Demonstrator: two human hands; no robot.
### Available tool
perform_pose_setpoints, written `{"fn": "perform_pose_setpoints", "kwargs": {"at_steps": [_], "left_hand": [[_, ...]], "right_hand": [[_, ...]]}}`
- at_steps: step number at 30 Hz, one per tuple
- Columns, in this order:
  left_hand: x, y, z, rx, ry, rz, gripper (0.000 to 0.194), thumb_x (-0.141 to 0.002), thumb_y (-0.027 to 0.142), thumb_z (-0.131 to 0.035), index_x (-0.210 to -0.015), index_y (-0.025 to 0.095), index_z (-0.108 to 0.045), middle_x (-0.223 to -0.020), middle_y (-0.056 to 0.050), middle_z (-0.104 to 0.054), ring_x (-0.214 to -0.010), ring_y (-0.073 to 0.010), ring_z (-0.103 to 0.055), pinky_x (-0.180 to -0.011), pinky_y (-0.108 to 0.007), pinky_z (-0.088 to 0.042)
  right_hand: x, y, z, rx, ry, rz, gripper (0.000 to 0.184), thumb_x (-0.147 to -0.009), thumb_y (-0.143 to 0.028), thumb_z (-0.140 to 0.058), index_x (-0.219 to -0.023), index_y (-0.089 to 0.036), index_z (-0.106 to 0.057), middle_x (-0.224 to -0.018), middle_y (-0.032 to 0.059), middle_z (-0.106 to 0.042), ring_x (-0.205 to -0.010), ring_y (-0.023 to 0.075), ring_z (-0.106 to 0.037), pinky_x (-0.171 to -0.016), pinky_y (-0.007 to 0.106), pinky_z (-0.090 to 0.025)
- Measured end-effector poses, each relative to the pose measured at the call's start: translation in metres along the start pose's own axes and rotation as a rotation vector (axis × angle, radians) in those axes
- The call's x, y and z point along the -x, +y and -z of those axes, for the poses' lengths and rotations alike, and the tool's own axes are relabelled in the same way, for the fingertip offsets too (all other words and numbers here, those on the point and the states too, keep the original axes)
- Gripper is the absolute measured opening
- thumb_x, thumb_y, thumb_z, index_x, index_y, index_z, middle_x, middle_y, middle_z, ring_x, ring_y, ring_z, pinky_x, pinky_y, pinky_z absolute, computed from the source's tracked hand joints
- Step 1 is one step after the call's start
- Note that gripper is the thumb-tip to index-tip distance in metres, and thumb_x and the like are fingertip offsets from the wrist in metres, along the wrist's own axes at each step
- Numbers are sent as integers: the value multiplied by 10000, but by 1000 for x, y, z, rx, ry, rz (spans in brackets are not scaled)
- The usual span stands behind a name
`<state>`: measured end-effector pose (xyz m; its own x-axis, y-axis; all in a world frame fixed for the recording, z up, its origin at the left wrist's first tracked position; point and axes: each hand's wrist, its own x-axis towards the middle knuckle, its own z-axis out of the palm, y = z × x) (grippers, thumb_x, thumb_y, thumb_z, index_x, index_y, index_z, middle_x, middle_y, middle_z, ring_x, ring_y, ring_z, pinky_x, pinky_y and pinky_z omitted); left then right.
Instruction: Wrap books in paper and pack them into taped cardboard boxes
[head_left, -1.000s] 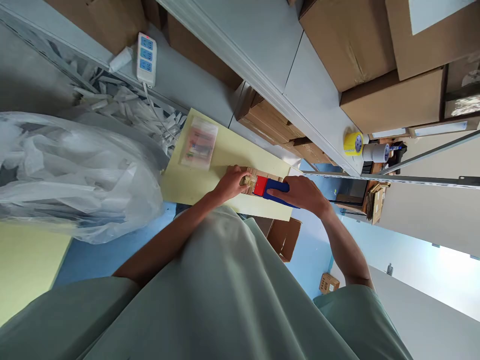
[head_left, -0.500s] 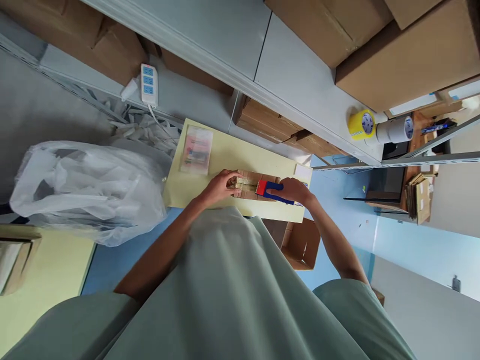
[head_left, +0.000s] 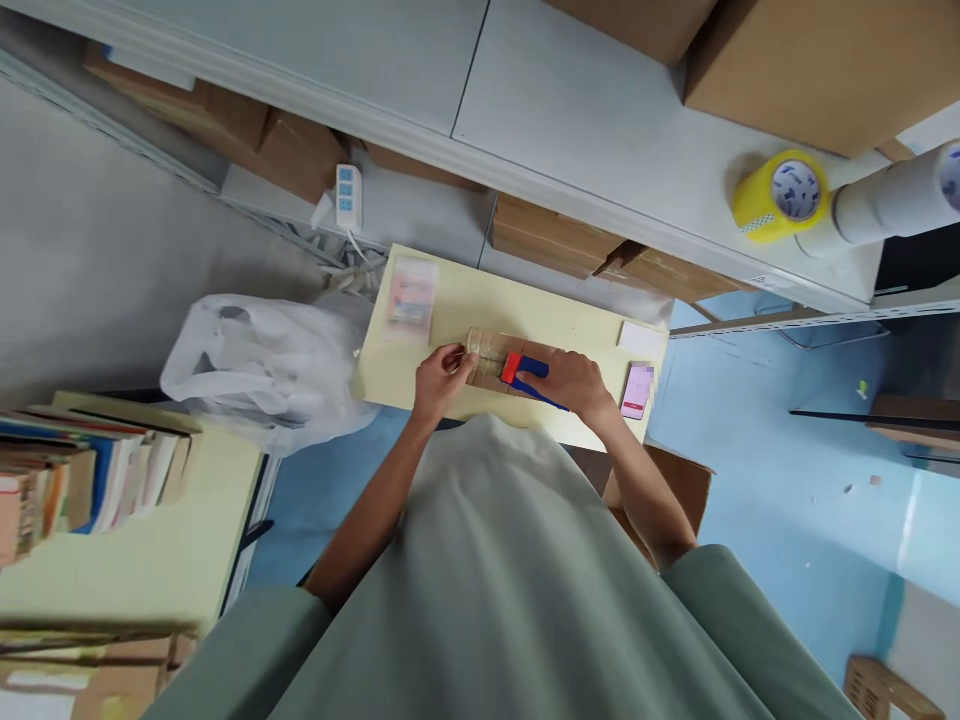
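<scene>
A small cardboard box (head_left: pixel 486 372) lies on the pale yellow table (head_left: pixel 465 285), with shiny clear tape along its top near the left end. My left hand (head_left: pixel 444 378) is closed at that left end, thumb and fingers pinching its edge; whether they also grip the tape is too small to tell. Over the right part of the box, my right hand (head_left: pixel 570 385) is wrapped around a red and blue tape dispenser (head_left: pixel 525 372). The red head of the dispenser rests on or just above the box top.
A phone (head_left: pixel 637 390) lies at the table's right end, a plastic-wrapped pack (head_left: pixel 412 298) at its left. A white plastic bag (head_left: pixel 262 360) bulges beside the table. The grey shelf (head_left: pixel 570 130) holds yellow tape rolls (head_left: pixel 781 195). An open carton (head_left: pixel 679 485) stands below.
My view has shifted, showing more books at the left and the phone uncovered. The left hand's fingers have drawn to a pinch at the box end; the dispenser has moved slightly left along the box.
</scene>
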<state>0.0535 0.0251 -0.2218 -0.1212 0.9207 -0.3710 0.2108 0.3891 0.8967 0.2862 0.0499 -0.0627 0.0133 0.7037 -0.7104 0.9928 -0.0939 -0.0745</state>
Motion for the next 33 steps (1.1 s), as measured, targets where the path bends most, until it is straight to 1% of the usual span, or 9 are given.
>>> {"fn": "perform_pose_setpoints", "kwargs": {"at_steps": [4,8,12,14,16,20,24,27,33], "left_hand": [[12,12,-19,-195,194,-33,334,-971,505,-750,-1079,216,-879,-1074,-80,-879,-1076,-305,-829,-979,-392,-637],[18,15,-32,-268,269,-60,322,-998,476,-717,-1086,228,-903,-1102,-73,-883,-1074,-319,-831,-955,-390,-627],[16,16,-25,-384,317,-51,291,-996,449,-717,-1051,238,-910,-1097,-79,-883,-1066,-332,-828,-939,-395,-619],[12,16,-16,-429,364,-40,272,-986,427,-722,-1035,236,-911,-1077,-79,-884,-1063,-334,-828,-932,-391,-616],[9,17,-10,-453,405,-39,269,-979,412,-724,-1029,225,-910,-1064,-83,-885,-1062,-329,-829,-931,-381,-616],[6,17,-11,-491,369,-58,269,-973,413,-723,-1016,225,-910,-1015,-70,-887,-1008,-307,-834,-907,-354,-619],[7,20,-18,-528,322,-71,272,-968,422,-715,-1000,234,-909,-1007,-64,-887,-1021,-312,-832,-914,-356,-613],[9,24,-19,-523,307,-87,310,-970,458,-702,-1006,230,-909,-1033,-78,-886,-1046,-328,-829,-926,-372,-610],[11,29,-23,-559,299,-80,330,-955,486,-680,-999,251,-907,-1010,-46,-888,-1054,-327,-821,-932,-381,-612]], "right_hand": [[0,2,-2,-1,16,16,595,-1077,-669,-611,-1364,-174,-776,-1354,224,-790,-1250,364,-772,-961,379,-604],[4,5,-5,-31,17,27,590,-1079,-663,-614,-1328,-154,-781,-1387,230,-769,-1201,344,-787,-941,363,-611],[18,22,-1,-83,-23,61,633,-1075,-686,-608,-1352,-135,-751,-1325,247,-786,-1189,351,-791,-925,357,-601],[29,41,5,-94,-59,50,642,-1078,-689,-602,-1317,-113,-756,-1233,264,-805,-1187,363,-791,-910,355,-591],[41,67,11,-105,-102,27,649,-1073,-714,-595,-1210,-109,-786,-1133,263,-818,-1149,367,-798,-878,350,-582],[53,119,16,-192,-169,21,671,-1051,-774,-583,-1008,-141,-800,-891,187,-815,-872,301,-814,-750,325,-560],[53,152,12,-327,-282,64,630,-1033,-770,-618,-891,-173,-761,-741,114,-790,-631,221,-745,-617,301,-520],[52,164,7,-365,-299,64,608,-1018,-767,-643,-866,-188,-751,-732,109,-797,-609,224,-737,-591,310,-516],[33,161,-11,-236,-202,2,603,-1030,-743,-644,-908,-169,-786,-785,144,-801,-757,291,-791,-719,352,-549]]}}
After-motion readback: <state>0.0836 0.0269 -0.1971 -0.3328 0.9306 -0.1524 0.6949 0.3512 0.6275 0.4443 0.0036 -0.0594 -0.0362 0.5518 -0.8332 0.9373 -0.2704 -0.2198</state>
